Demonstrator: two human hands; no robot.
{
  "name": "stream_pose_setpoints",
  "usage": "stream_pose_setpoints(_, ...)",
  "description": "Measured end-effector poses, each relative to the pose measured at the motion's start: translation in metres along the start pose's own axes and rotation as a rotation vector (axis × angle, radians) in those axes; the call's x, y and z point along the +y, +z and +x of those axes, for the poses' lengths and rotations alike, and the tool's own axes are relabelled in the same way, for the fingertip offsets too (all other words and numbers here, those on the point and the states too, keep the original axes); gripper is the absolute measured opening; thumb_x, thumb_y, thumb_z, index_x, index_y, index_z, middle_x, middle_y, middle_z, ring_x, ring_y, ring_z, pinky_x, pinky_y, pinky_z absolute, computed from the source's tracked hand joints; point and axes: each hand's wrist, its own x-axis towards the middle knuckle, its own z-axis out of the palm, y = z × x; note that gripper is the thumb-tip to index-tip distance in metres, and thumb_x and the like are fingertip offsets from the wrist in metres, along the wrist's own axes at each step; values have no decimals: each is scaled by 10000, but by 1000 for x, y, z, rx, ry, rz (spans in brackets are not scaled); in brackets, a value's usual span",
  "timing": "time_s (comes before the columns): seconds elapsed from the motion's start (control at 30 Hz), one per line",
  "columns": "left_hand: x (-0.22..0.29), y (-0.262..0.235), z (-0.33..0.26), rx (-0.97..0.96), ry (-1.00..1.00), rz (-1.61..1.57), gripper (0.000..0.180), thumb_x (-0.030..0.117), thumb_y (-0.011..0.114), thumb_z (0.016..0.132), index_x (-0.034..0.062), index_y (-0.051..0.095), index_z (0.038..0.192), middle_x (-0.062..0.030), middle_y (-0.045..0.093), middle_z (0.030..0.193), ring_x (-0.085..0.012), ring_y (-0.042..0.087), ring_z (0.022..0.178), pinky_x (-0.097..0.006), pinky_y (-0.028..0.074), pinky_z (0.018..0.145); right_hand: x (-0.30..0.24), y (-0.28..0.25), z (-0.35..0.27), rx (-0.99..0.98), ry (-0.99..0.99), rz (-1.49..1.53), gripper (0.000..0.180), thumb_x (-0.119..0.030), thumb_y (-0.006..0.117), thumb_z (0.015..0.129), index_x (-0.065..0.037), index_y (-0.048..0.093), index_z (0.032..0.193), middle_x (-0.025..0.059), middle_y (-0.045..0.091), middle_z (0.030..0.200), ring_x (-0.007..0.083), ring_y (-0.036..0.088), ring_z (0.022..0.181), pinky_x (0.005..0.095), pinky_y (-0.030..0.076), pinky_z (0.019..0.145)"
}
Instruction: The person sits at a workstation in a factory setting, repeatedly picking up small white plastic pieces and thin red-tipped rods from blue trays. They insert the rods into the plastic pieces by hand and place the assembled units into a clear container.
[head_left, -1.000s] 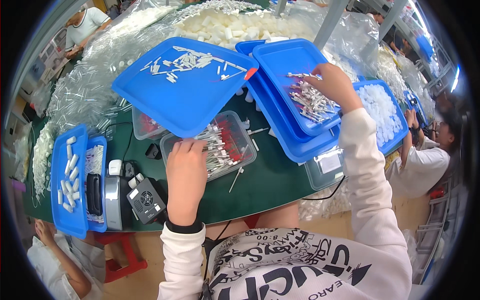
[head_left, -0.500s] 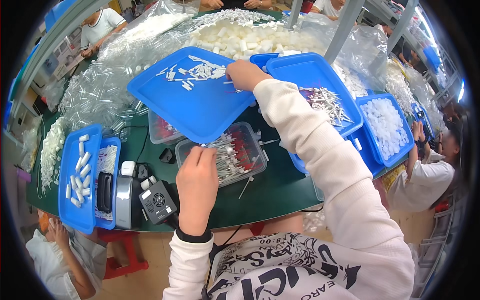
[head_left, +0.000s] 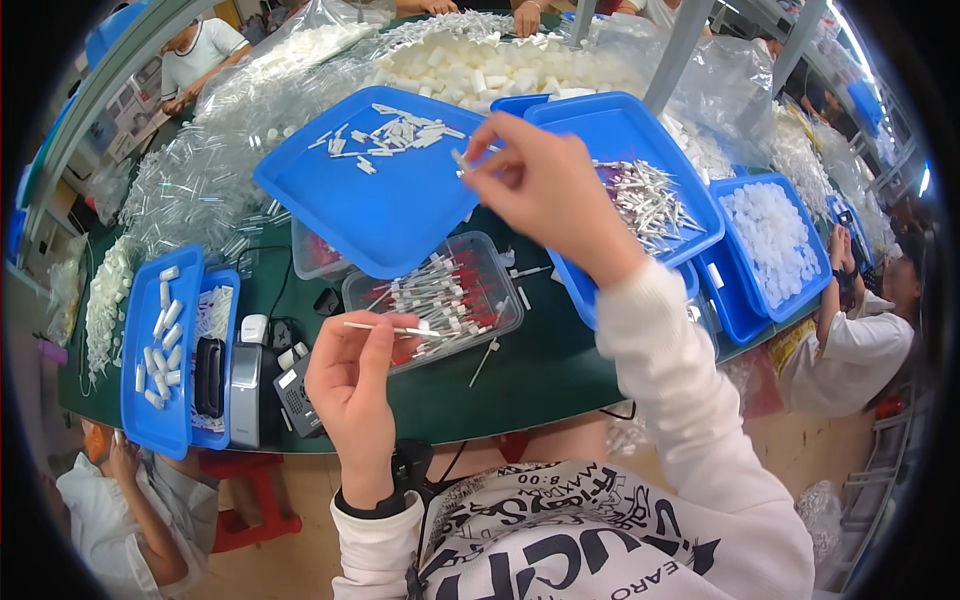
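Between the thumb and fingers of my left hand is a thin white stick, pointing right toward a clear plastic box of white-tipped sticks with red parts. My right hand is raised over the right edge of a blue tray and pinches a small white piece. Several short white pieces lie scattered across the far part of that tray. To the right of my right hand, a second blue tray holds a heap of slim white pointed parts.
A loose stick lies on the green table. At the left are a tray of white cylinders and a small black device. Clear tubes and whitish blocks pile up beyond. Other people sit around the table.
My left hand has drawn back from the clear box, now with a stick in its fingers. My right hand has lifted off the blue tray with a small white piece.
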Motion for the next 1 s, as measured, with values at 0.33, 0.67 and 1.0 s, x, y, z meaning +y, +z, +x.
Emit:
stream_pose_setpoints(0.33,14,36,-23,-379,250,500,218,-47,640,844,41,721,1026,-62,580,804,-142,553,667,-244,431,576,-44,-36,-127,-77,210,361,118,-71,703,833,-28,695,942,61,665,824,144,638,692,243,494,572)
stream_pose_setpoints(0.67,7,54,-33,-476,428,619,203,-52,662,826,26,706,1008,-59,573,841,-134,547,628,-252,437,532,-36,-55,-147,-40,73,220,125,-40,721,801,-43,714,925,53,609,750,153,588,642,261,454,560)
stream_pose_setpoints(1.0,1,56,-31,-487,281,416,347,-122,660,737,1,638,1061,-129,580,952,-162,625,760,-255,489,598,-24,-44,-167,80,297,298,127,-48,722,797,-40,710,923,81,677,787,190,624,652,280,483,591)
